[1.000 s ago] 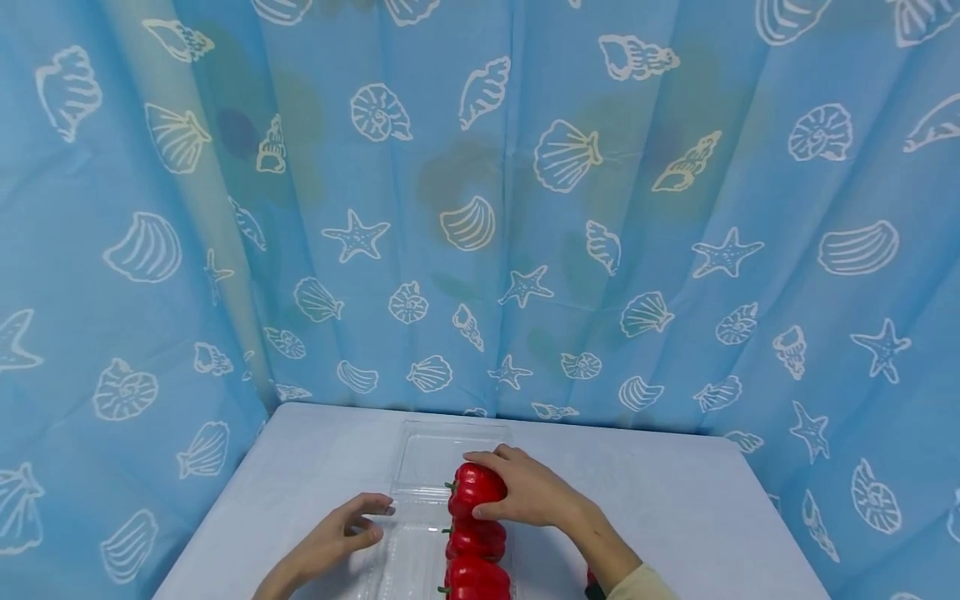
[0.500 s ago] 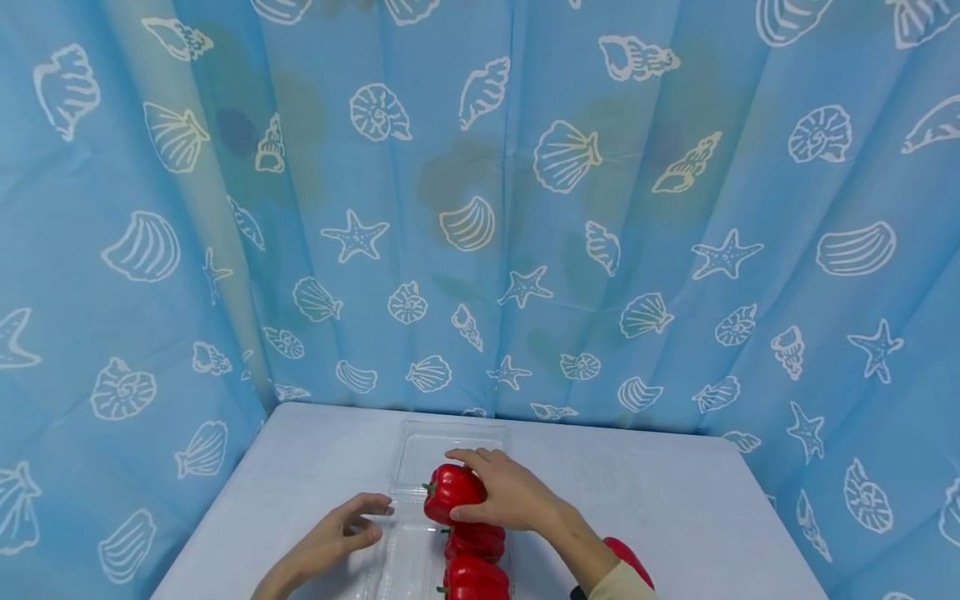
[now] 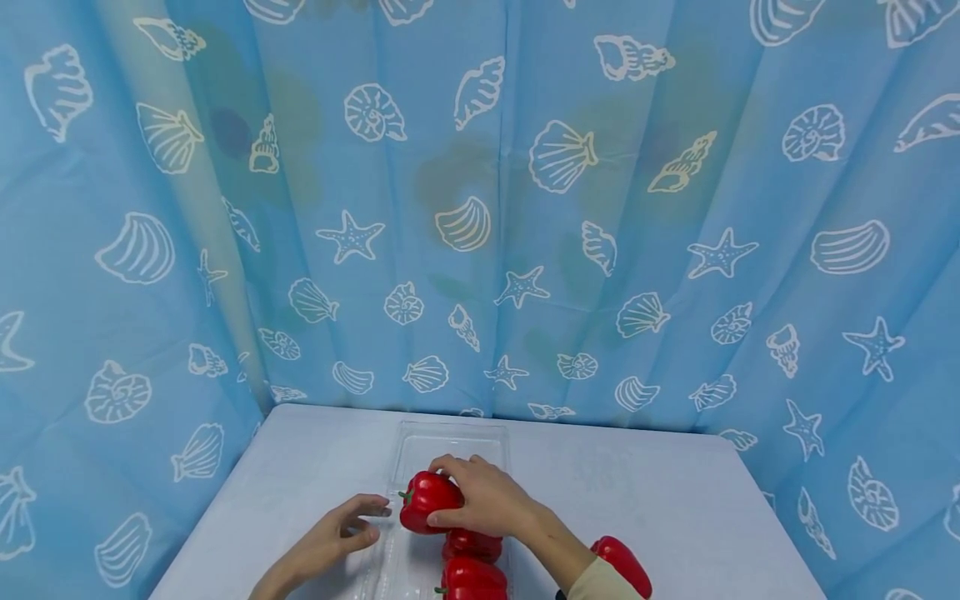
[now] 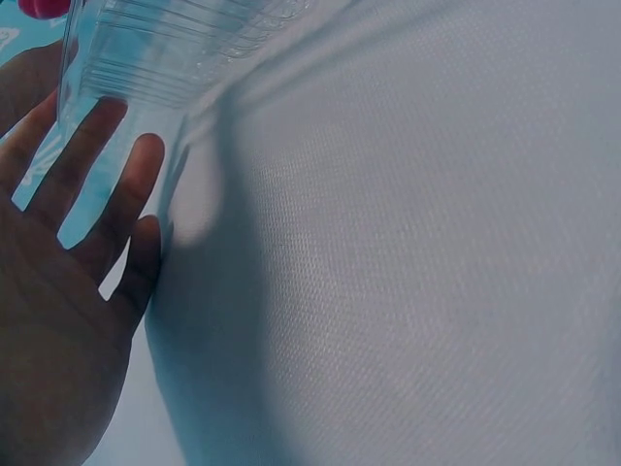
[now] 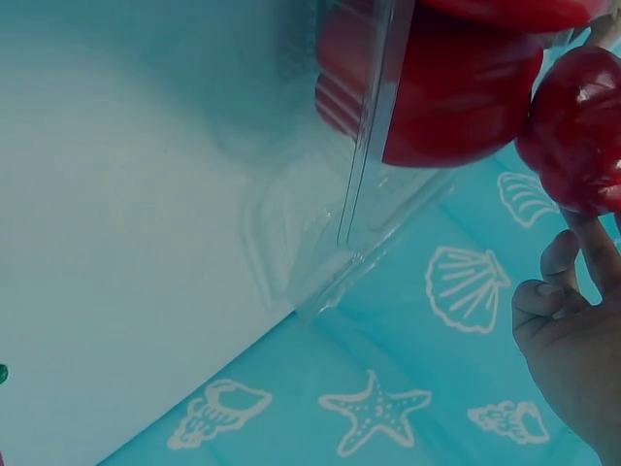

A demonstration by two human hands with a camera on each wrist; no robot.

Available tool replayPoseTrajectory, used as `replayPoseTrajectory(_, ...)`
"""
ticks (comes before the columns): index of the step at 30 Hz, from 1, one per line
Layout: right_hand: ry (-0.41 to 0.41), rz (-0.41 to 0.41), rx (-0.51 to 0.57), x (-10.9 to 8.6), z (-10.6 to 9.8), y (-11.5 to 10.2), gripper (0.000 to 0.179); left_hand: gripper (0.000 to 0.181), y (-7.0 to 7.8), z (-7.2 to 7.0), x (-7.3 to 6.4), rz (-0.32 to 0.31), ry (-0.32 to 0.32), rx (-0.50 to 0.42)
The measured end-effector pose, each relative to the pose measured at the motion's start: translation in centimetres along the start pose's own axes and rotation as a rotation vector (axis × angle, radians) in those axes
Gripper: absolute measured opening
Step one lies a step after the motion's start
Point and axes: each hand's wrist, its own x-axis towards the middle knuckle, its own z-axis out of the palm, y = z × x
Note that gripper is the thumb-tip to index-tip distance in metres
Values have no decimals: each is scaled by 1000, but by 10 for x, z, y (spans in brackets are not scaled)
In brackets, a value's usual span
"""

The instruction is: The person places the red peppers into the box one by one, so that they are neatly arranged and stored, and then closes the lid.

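My right hand (image 3: 483, 497) grips a red bell pepper (image 3: 429, 502) with a green stem, over the clear plastic container (image 3: 408, 567). Two more red bell peppers, a middle one (image 3: 471, 546) and a nearer one (image 3: 472, 579), sit in a line along the container's right side. In the right wrist view the held pepper (image 5: 580, 131) shows between thumb and fingers, beside the peppers behind the clear wall. My left hand (image 3: 330, 537) is at the container's left edge, fingers spread and holding nothing. Its fingertips lie right by the clear wall (image 4: 146, 58) in the left wrist view.
Another red pepper (image 3: 622, 565) lies on the white table (image 3: 637, 483) to the right, partly behind my right forearm. The container's clear far part (image 3: 450, 442) reaches toward the back edge. A blue shell-print curtain (image 3: 480, 208) hangs behind and beside the table.
My right hand has carried the gripped pepper leftward, from the row's far end toward the container's left side. The pepper on the right has come into fuller view. My left hand has stayed about still.
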Motion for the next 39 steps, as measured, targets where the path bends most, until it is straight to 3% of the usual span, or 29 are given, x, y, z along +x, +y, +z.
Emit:
replayPoseTrajectory(11,-19,-17,-74,3,13,-6,71,61,2,1,-5,-21,4,-16)
replayPoseTrajectory(17,-44,5,-106,5,19,-5,73,54,1,1,-4,0,-12,-22)
replayPoseTrajectory(29,-57,13,-157,7,24,-10,72,58,-3,2,0,-46,-20,-41)
replayPoseTrajectory(39,-85,8,-220,9,27,-19,75,58,0,0,-3,-32,-26,-38)
